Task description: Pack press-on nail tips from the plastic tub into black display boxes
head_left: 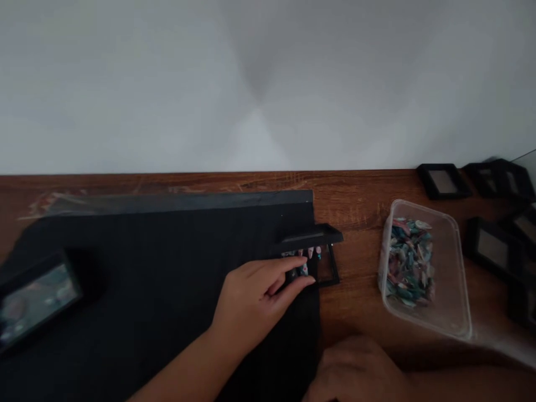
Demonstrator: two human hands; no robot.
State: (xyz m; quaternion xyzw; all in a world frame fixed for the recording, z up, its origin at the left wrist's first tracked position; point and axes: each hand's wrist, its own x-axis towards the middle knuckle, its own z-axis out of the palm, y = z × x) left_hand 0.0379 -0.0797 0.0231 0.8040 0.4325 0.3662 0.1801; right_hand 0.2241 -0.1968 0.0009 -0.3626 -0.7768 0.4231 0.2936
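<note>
My left hand (251, 304) reaches into a small black box (334, 265) whose lid (312, 235) stands raised at the back. Thumb and forefinger are pinched around a small nail-shaped piece (304, 270), partly hidden by the fingers. Behind the fingertips, a few more nail-shaped pieces (310, 253), pink and blue, sit in a row in the box. The box straddles the right edge of a black cloth (167, 312). My right hand (354, 371) is low in the view over the wood, blurred, with its fingers curled; whatever may be inside them is hidden.
To the right, a clear plastic tub (450, 279) holds many pink, green and white nail-shaped pieces (410, 262). Several black window-lidded boxes (444, 181) lie along the far right. Another filled box (39, 301) lies on the cloth at left. A pale wall (146, 89) rises behind the table.
</note>
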